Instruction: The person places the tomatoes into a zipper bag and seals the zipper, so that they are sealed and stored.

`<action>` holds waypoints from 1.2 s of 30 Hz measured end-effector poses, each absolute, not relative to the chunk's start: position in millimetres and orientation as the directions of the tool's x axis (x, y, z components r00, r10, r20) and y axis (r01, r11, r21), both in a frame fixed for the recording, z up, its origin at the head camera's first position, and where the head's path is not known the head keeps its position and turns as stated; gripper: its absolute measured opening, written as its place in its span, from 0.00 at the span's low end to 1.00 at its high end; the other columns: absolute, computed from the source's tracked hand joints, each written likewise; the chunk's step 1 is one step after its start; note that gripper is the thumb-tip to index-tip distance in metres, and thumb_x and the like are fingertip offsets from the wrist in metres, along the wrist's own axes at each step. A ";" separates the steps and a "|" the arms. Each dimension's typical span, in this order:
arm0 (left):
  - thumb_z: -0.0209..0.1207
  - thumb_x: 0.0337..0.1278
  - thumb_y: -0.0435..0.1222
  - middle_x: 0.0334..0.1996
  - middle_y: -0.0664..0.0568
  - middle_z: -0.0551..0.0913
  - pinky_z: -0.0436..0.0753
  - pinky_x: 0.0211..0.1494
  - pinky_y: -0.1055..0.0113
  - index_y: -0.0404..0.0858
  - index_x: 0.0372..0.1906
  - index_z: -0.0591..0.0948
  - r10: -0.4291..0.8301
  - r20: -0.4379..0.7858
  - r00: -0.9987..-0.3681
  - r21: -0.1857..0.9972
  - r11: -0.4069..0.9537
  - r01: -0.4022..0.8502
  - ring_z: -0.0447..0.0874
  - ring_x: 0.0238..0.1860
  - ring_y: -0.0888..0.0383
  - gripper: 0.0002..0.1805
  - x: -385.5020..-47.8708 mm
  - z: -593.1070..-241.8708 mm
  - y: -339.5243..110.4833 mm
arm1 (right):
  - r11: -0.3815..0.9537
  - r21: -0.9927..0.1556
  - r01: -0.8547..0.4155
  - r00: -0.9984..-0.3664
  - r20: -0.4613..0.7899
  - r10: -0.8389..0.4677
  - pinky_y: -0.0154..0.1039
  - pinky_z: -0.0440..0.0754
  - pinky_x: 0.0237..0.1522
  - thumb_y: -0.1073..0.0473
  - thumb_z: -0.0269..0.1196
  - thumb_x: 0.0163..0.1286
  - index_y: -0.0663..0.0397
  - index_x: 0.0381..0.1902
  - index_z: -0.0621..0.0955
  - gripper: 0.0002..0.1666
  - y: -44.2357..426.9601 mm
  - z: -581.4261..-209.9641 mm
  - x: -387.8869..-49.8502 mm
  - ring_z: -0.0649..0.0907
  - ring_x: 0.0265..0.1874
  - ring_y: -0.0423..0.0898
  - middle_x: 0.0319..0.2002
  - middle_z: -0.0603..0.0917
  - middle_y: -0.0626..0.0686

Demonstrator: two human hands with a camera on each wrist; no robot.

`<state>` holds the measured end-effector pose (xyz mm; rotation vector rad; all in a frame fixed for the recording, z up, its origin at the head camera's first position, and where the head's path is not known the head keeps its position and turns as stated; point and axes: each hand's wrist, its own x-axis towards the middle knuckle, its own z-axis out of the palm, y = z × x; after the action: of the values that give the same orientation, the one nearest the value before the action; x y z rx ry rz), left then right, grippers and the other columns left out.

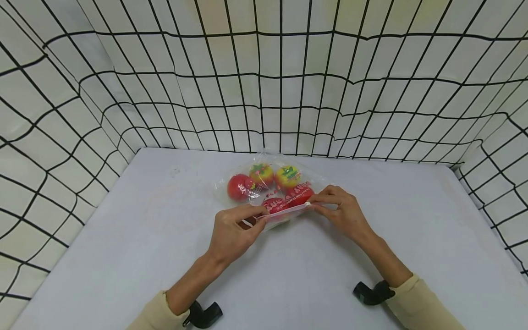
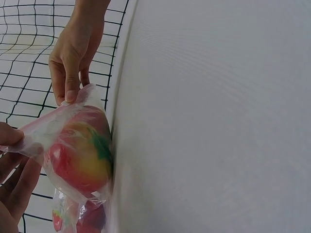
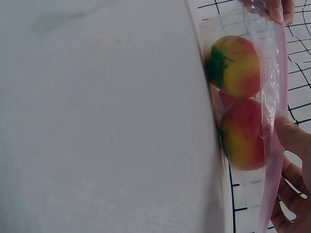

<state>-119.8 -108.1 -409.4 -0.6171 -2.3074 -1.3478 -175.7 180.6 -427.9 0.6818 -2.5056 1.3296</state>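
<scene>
A clear zip bag [image 1: 220, 188] with red printing lies on the table, its pink-edged mouth raised toward me. Inside sit a red toy fruit [image 1: 238, 187] and red-yellow toy fruits [image 3: 238, 65] with green leafy tops. My left hand [image 1: 233, 231] pinches the left part of the bag's mouth between thumb and fingers. Farther right, my right hand [image 1: 344, 213] pinches the same edge at a small white slider [image 1: 307, 204]. In the right wrist view, the right thumb [image 3: 291, 133] presses against the pink strip [image 3: 279, 179]. Both hands also show in the left wrist view [image 2: 73, 58].
A white table [image 1: 136, 256] spreads beneath the bag. Black netting [image 1: 280, 91] over pale walls rises along its back and sides. Each wrist carries a black camera mount, one at the left [image 1: 204, 316] and one at the right [image 1: 371, 293].
</scene>
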 end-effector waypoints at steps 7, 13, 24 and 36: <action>0.74 0.55 0.31 0.34 0.53 0.93 0.89 0.33 0.73 0.39 0.42 0.92 0.169 0.537 -0.827 0.709 0.442 0.550 0.89 0.31 0.61 0.09 -119.4 -410.0 -108.3 | 0.488 -0.718 -0.497 -0.868 0.399 -0.296 0.24 0.78 0.39 0.67 0.78 0.57 0.52 0.45 0.93 0.16 181.7 -427.3 -175.4 0.77 0.44 0.36 0.38 0.87 0.49; 0.74 0.55 0.30 0.34 0.53 0.93 0.89 0.33 0.72 0.39 0.43 0.92 0.165 0.542 -0.824 0.712 0.429 0.555 0.89 0.31 0.62 0.10 -120.2 -411.1 -108.9 | 0.495 -0.711 -0.500 -0.866 0.405 -0.292 0.25 0.78 0.38 0.67 0.78 0.57 0.52 0.45 0.93 0.16 182.3 -427.3 -176.5 0.77 0.44 0.36 0.37 0.86 0.49; 0.74 0.55 0.30 0.33 0.55 0.93 0.89 0.32 0.71 0.40 0.41 0.93 0.167 0.548 -0.820 0.713 0.419 0.562 0.88 0.31 0.63 0.09 -120.7 -410.2 -108.8 | 0.519 -0.708 -0.478 -0.878 0.389 -0.278 0.29 0.80 0.39 0.66 0.77 0.58 0.51 0.46 0.92 0.17 184.3 -427.0 -177.6 0.77 0.44 0.37 0.38 0.87 0.49; 0.74 0.54 0.29 0.33 0.55 0.92 0.89 0.31 0.72 0.40 0.41 0.92 0.164 0.552 -0.818 0.712 0.419 0.564 0.87 0.31 0.64 0.09 -120.9 -411.9 -109.3 | 0.537 -0.690 -0.486 -0.874 0.399 -0.277 0.30 0.79 0.37 0.66 0.78 0.57 0.50 0.45 0.93 0.16 187.0 -426.6 -178.9 0.77 0.44 0.39 0.38 0.87 0.49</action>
<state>-120.9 -109.3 -411.9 -0.6219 -2.2801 -1.3694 -178.9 187.0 -426.6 0.6415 -2.5345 1.2496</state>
